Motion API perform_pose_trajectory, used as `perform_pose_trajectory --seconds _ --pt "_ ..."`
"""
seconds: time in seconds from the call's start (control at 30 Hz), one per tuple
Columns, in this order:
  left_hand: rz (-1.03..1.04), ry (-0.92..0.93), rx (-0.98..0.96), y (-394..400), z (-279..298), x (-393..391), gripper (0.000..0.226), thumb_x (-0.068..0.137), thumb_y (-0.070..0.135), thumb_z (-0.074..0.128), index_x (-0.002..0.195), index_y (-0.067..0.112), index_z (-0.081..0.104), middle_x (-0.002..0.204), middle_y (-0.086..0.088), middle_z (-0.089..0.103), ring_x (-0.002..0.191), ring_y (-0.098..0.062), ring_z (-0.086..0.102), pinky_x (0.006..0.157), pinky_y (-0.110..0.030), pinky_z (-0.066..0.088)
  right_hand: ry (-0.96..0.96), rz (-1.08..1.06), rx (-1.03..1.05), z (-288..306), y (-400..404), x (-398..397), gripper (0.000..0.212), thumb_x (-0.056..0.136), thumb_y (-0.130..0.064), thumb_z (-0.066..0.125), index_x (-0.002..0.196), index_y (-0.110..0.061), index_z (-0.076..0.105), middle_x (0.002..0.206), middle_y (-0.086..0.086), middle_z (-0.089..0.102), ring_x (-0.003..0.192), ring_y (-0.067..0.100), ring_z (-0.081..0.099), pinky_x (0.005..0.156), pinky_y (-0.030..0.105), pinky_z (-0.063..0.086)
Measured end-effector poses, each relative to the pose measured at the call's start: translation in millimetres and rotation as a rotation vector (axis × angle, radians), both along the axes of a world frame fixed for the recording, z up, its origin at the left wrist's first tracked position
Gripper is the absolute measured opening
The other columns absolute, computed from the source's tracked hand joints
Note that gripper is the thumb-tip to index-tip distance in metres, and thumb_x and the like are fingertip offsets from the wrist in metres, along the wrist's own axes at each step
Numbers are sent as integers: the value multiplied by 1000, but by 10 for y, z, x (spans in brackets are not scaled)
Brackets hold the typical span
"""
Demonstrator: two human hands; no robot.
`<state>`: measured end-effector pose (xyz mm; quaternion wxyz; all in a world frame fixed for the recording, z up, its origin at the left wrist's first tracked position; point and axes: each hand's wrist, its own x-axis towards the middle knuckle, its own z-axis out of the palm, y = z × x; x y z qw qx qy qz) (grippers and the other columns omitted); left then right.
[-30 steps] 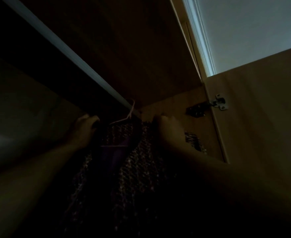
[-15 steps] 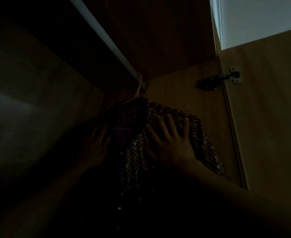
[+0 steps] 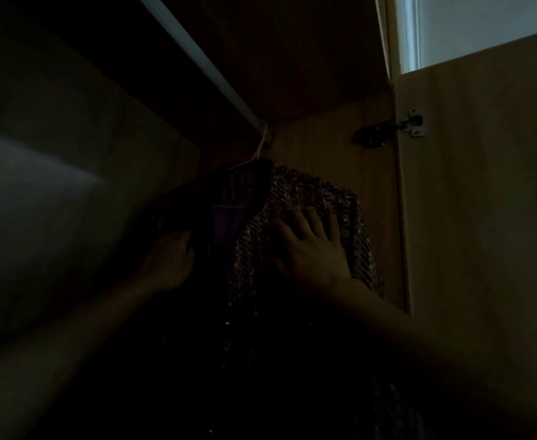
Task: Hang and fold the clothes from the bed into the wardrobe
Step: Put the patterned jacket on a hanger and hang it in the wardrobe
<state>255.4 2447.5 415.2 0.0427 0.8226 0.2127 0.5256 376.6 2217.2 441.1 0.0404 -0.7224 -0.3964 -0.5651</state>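
1. Head cam, looking up inside the wardrobe: knit cardigan (image 3: 311,198) hangs mid-frame on a hanger (image 3: 254,154), hooked over the rail (image 3: 197,55) w/ the hook at the rail's far end.
2. Right hand (image 3: 314,249) lies flat on the cardigan's front, fingers spread, not clenched.
3. Left hand (image 3: 172,262) sits at the cardigan's dark left edge; can't tell if it's gripping.
4. Looks soft, chunky, prob. light and stretchy: best handled at the shoulders, not tugged low.

I'm looking up inside a dim wooden wardrobe (image 3: 324,58) in a home: a metal hanging rail (image 3: 203,65) carries a hanger (image 3: 254,154) with a knitted cardigan (image 3: 308,198), and the hinged door (image 3: 483,217) stands open right.
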Motion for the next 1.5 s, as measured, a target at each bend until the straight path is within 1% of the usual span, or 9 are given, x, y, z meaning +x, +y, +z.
perform_pose_trajectory --seconds 0.1,0.17,0.23,0.3,0.43,0.73,1.03,1.3,1.5 --pt "-44 -203 2 -177 21 -212 41 102 18 44 136 -5 48 140 -28 49 130 -41 45 110 -41 31 -14 63 -6 -343 -294 -276 70 93 -63 22 153 -28 16 163 8 8 149 35 2 120 54 -3" --pt "-48 -193 53 -361 -64 -294 51 102 33 41 141 1 44 144 -25 46 132 -40 42 113 -44 30 -7 85 -12 -538 -493 -427 67 95 -60 28 153 -28 18 163 9 8 149 34 3 120 52 -2" --pt "-62 -108 113 -558 -278 -306 75 93 60 27 149 10 33 153 -18 35 140 -37 33 118 -46 23 -17 89 -8 -755 -641 -516 69 91 -61 23 152 -28 24 162 10 16 149 35 10 119 52 3" --pt "-87 -59 183 -736 -534 -248 89 82 72 13 152 17 24 159 -12 25 145 -34 23 119 -47 18 15 55 -32 -948 -753 -553 70 90 -61 23 150 -28 29 161 10 21 148 35 15 119 52 8" --pt "-244 -67 230 -1308 -946 -127 88 81 70 15 152 18 28 159 -8 25 144 -32 22 118 -47 22 67 -25 -70 -1233 -1062 -562 68 90 -60 27 148 -27 36 159 11 26 146 35 21 118 52 18" --pt "-499 -82 266 -2339 -1221 113 77 87 66 24 148 20 36 156 -5 33 139 -28 29 114 -50 29 151 -133 -9 -1482 -2111 -560 64 95 -60 30 150 -28 30 159 11 24 146 32 20 116 44 18" --pt "-402 1 439 -3452 -1574 162 71 89 56 36 146 14 39 160 -17 18 144 -39 18 115 -59 21 290 -323 11 -1954 -3580 -608 69 94 -66 29 153 -31 21 163 7 13 150 28 7 117 47 17" --pt "-674 183 428 -5174 -1992 179 76 84 65 28 148 24 36 159 -7 26 145 -27 22 115 -48 21 429 -409 106 -2444 -5217 -855 70 92 -67 29 153 -34 19 164 5 7 150 27 2 117 43 7" --pt "-835 291 471 -6627 -2391 73 75 87 65 24 149 24 34 159 -5 28 147 -24 21 116 -47 20 557 -445 209 -2915 -6589 -1221 69 90 -66 28 152 -33 24 163 4 12 150 25 7 117 46 15"
